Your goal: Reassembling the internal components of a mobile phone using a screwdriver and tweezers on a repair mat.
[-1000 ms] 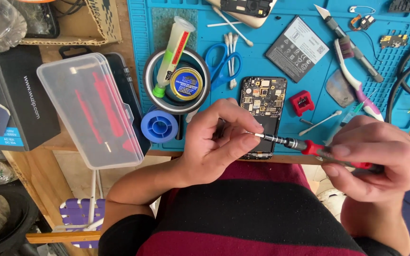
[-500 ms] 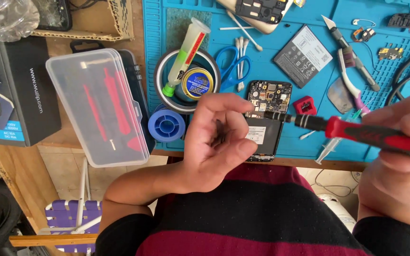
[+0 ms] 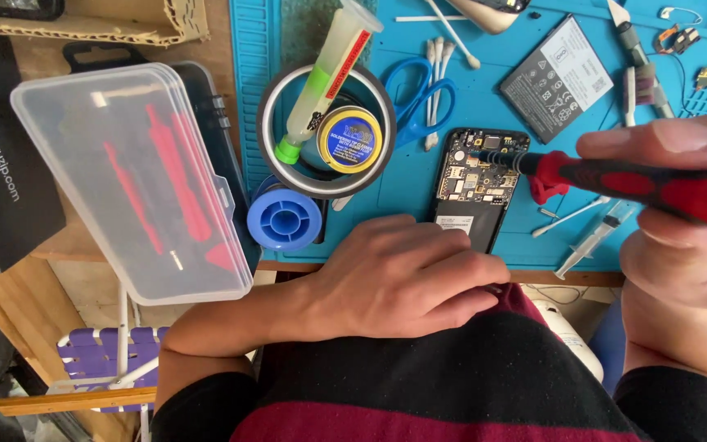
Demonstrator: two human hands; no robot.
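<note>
Right, right hand (image 3: 681,237) clamped on red screwdriver (image 3: 640,182), tip over opened phone (image 3: 479,187) on blue mat (image 3: 484,98). Left hand (image 3: 403,278) loosely curled, empty, resting at shirt (image 3: 468,376), fingertips together.

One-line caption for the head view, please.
Right hand holds a red screwdriver over an opened phone on a blue mat; left hand rests at the shirt.

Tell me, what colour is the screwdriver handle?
Red with black parts; the screwdriver shows clearly in the head view, held in the right hand.

Screwdriver (image 3: 640,182) grip: glossy red/blk plastic; mat (image 3: 484,98) matt blue rubber; case (image 3: 137,176) clear plastic.
</note>
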